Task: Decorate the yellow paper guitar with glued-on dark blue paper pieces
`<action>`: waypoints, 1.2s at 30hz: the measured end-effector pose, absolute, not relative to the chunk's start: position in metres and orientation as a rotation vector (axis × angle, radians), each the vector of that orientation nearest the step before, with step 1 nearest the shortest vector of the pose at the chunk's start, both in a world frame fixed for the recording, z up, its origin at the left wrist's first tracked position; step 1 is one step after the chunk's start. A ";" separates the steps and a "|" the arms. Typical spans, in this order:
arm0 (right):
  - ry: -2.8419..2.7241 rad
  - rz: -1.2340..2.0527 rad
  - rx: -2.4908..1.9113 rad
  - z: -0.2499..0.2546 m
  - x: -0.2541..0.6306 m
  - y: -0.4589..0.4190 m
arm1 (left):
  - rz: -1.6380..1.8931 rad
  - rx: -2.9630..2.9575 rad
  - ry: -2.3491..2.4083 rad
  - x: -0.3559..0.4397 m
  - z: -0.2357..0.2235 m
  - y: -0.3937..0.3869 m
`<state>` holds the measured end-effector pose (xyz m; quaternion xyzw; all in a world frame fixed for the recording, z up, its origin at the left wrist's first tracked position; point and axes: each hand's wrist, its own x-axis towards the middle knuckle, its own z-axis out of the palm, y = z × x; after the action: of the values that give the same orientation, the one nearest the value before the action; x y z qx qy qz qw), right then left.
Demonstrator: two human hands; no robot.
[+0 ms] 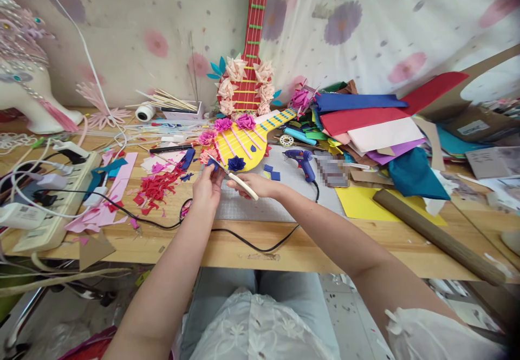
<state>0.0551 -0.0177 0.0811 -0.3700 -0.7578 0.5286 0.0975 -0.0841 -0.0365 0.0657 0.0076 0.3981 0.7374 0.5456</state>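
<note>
My left hand point(208, 188) pinches a small piece of dark blue paper point(213, 163). In my right hand point(260, 185) is a pair of scissors with cream handles point(244, 184), its blades reaching to the blue piece. Just behind both hands lies a yellow paper lute point(254, 157) with pink strips, magenta paper flowers point(245, 122) and a dark blue paper flower point(236, 163). Several small blue paper squares point(275, 176) rest on the grey cutting mat point(260, 211), right of the scissors.
A blue glue gun point(301, 164) stands on the mat, its black cord running across the front. Red paper scraps point(158, 189) and a white power strip point(77, 187) lie left. Stacked coloured sheets point(365, 122) and a brown tube point(434, 235) are right. A red paper instrument point(247, 89) leans behind.
</note>
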 end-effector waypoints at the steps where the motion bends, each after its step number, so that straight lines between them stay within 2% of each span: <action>1: -2.247 1.566 -1.090 0.082 0.054 -0.018 | 1.748 0.026 0.944 -0.086 0.066 -0.037; 15: -2.304 1.729 -0.953 0.078 0.045 -0.014 | 1.650 0.079 1.018 -0.111 0.074 -0.047; 22: -2.340 1.686 -0.981 0.082 0.047 -0.015 | 1.634 0.158 1.057 -0.109 0.076 -0.047; 36: -2.162 1.767 -0.998 0.074 0.047 -0.015 | 1.601 0.224 1.065 -0.117 0.078 -0.047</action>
<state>0.0468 -0.0155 0.0738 -0.3354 -0.7262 0.5935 0.0883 -0.1174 -0.0468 0.0780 0.0954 0.4530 0.6813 0.5670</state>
